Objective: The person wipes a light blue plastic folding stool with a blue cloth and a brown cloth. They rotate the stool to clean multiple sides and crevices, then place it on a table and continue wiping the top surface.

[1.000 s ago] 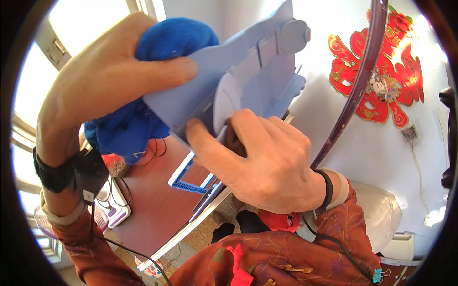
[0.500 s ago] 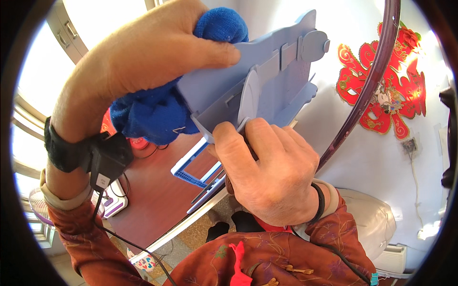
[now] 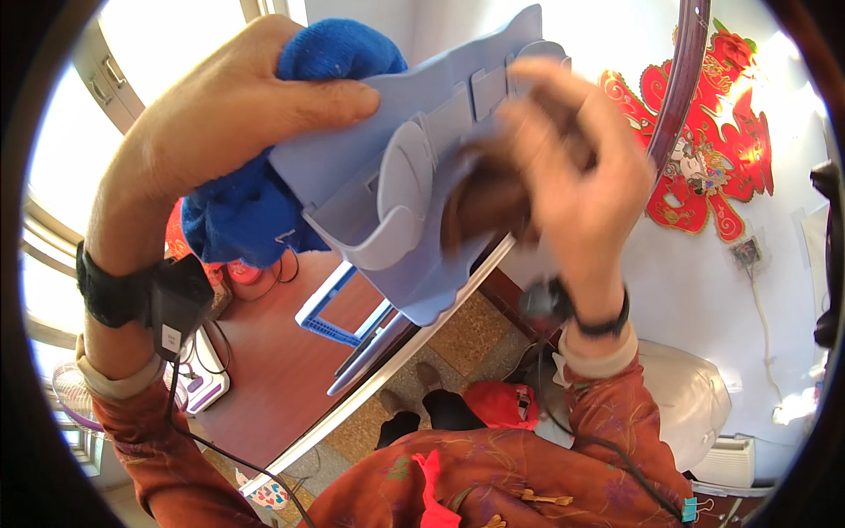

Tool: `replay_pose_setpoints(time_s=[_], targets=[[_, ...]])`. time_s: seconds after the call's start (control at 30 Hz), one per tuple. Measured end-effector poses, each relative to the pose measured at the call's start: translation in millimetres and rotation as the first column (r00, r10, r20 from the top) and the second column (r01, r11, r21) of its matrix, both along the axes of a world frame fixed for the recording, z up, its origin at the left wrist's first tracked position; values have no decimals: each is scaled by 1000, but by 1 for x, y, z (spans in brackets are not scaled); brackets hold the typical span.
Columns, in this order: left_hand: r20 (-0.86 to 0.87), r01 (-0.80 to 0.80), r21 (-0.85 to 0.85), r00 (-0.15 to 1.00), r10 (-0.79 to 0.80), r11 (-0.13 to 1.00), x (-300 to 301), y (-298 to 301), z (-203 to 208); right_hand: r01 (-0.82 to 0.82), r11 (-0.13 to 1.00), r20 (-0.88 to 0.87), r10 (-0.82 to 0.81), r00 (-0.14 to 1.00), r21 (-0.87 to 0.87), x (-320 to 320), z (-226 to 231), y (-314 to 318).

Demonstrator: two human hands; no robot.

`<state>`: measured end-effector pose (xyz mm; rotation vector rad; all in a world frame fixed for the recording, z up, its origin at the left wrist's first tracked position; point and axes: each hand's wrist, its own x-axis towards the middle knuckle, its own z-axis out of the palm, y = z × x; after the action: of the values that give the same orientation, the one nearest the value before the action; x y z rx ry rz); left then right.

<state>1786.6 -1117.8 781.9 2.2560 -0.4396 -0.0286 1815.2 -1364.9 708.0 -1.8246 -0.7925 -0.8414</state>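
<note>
My left hand [image 3: 238, 106] is closed, thumb on top, on the left end of a light-blue plastic holder [image 3: 414, 97] with rounded flaps and slots. A bright-blue knitted cloth [image 3: 255, 220] is bunched under that hand and behind the holder, with part bulging above the thumb. My right hand [image 3: 585, 172], smeared by motion, has a brown cloth [image 3: 493, 194] in its fingers. This cloth hangs in front of the holder's right part and hides some of it. Whether it touches the plastic I cannot tell.
Below lies a reddish-brown table [image 3: 273, 352] with a pale edge. On it are a blue frame [image 3: 330, 321], slim pen-like items [image 3: 370, 352] and a white-and-purple device [image 3: 207, 378]. A red bag [image 3: 497, 403] rests on the floor; red decoration [image 3: 713, 150] hangs on the wall.
My right hand has moved up and right from the holder's lower edge, bringing the brown cloth into sight. My left hand and the holder have shifted left.
</note>
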Motion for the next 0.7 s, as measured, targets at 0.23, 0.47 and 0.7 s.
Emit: replay_pose_setpoints(time_s=[0.23, 0.47, 0.7], targets=[[10, -135, -26, 991, 135, 991, -3, 4, -2, -362, 801, -145, 335, 931, -476, 120, 46, -11], [96, -527, -644, 664, 742, 555, -40, 22, -44, -379, 673, -208, 323, 923, -636, 132, 58, -5], [211, -628, -444, 620, 756, 639, -102, -21, -114, -381, 726, -87, 408, 909, -572, 141, 46, 13]])
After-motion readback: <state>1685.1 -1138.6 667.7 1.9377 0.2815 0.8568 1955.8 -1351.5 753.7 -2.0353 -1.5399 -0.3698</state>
